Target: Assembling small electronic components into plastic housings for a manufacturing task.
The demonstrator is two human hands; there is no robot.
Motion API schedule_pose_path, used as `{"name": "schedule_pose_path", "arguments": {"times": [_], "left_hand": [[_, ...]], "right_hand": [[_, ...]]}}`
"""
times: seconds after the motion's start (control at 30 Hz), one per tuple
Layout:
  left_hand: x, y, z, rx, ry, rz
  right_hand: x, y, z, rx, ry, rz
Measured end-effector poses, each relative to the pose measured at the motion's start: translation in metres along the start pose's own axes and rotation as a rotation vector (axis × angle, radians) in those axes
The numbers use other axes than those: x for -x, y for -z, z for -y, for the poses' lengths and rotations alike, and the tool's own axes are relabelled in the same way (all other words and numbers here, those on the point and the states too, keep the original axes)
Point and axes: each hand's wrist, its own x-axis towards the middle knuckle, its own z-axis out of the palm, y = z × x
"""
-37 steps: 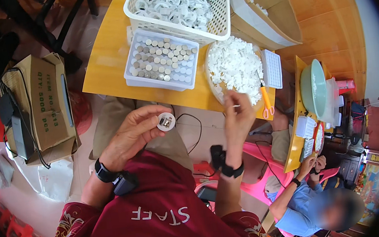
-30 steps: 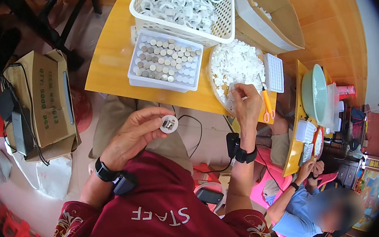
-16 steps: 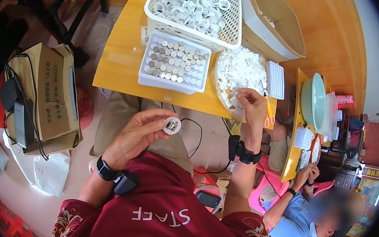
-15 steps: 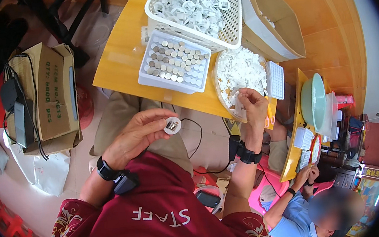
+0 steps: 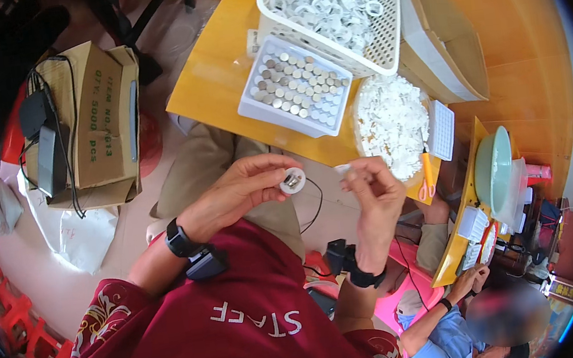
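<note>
My left hand holds a small round white plastic part by its edge between thumb and fingers. Metal pieces show inside its open face. To the right, my right hand pinches a tiny white piece, too small to make out fully. Both hands are in the air before the yellow table, apart from each other. Beyond them, a white tray holds rows of silver button cells. Right of it, a heap of small white pieces lies in a round, shallow container.
A white perforated basket full of clear-and-white rings stands behind the tray, beside a cardboard box. Orange-handled scissors and a white gridded tray lie at the right. A co-worker in a blue shirt sits at another table.
My right hand has left the heap of white pieces and come back toward the left hand, carrying a tiny white piece. The view has shifted, moving the table rightward in it.
</note>
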Motion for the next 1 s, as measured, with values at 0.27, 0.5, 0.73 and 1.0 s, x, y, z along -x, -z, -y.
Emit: {"name": "schedule_pose_path", "arguments": {"times": [0.27, 0.5, 0.73, 1.0], "left_hand": [[0.000, 0.007, 0.001, -0.030, -0.082, 0.022], [0.004, 0.008, 0.000, -0.082, -0.101, 0.008], [0.004, 0.008, 0.000, -0.083, -0.099, 0.000], [0.006, 0.006, 0.007, -0.214, -0.168, -0.084]], "right_hand": [[0.016, -0.042, -0.017, 0.072, 0.068, 0.171], [0.018, -0.046, -0.018, 0.031, 0.014, 0.173], [0.018, -0.047, -0.021, 0.038, 0.022, 0.180], [0.025, -0.061, -0.023, 0.335, 0.295, 0.050]]}}
